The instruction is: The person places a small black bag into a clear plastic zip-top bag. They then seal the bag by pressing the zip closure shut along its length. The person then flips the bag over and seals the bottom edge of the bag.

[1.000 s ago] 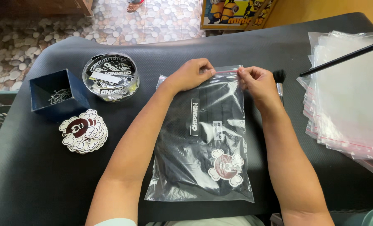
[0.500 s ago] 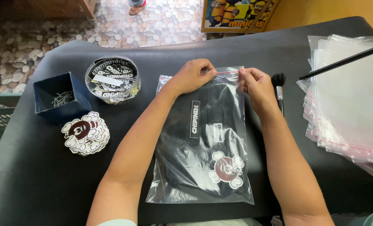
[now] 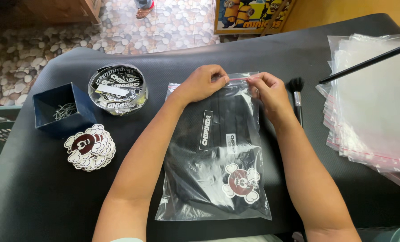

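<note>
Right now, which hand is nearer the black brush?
Right. The right hand pinches the top edge of the clear bag just beside the black brush; the left hand grips the same edge further away, across the bag.

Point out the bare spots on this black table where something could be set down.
Free: the table in front of the sticker stack, left of the clear bag, and the far strip beyond the round tub. Crowded: the right side, with the brush and empty bag pile.
</note>
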